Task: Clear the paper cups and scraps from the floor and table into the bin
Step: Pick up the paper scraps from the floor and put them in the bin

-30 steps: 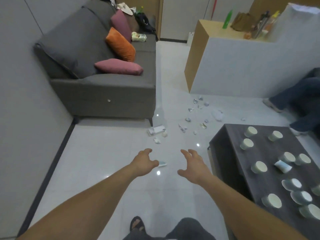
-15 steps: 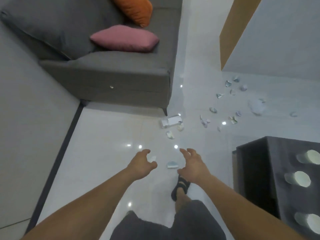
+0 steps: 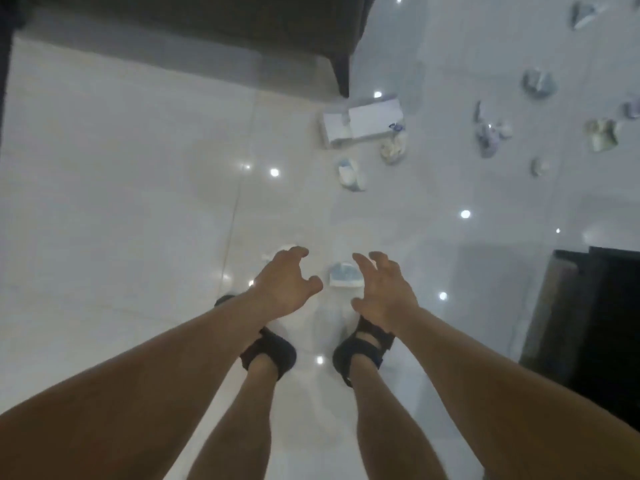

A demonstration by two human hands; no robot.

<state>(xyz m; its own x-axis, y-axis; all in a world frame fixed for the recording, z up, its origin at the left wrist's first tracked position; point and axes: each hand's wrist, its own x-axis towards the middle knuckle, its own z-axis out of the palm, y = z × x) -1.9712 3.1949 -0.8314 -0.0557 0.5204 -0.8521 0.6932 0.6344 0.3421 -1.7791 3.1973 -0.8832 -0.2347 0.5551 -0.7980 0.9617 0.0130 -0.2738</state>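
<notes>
Head cam pointed almost straight down, and the whole frame was soft w/ blur. Left hand and right hand hung low over the white tile floor. Both had fingers spread and half curled, and neither gripped anything. Between them on the tiles lay a crushed paper cup, white w/ blue print, its right edge tucked behind the right hand's fingers. From this angle it couldn't be told if either hand touched it. A small white scrap poked out past the left fingertips, mostly covered by that hand.

Further out lay a second flattened cup. Beyond it was what looked like a squashed white carton, just beside the sofa leg, w/ a crumpled bit touching its near corner. More torn cup pieces were strewn over the floor to the right, well apart from the hands and too smeared to make out in detail. One at the far right was cut by the frame edge.

Of the sofa only the dark underside showed, the rest cut off at the top. A dark coffee table stood at the right edge, w/ only a corner and one side visible. Black sandals sat under the wrists, toes hidden by both hands. Both forearms and shins ran out of the bottom of the frame.
</notes>
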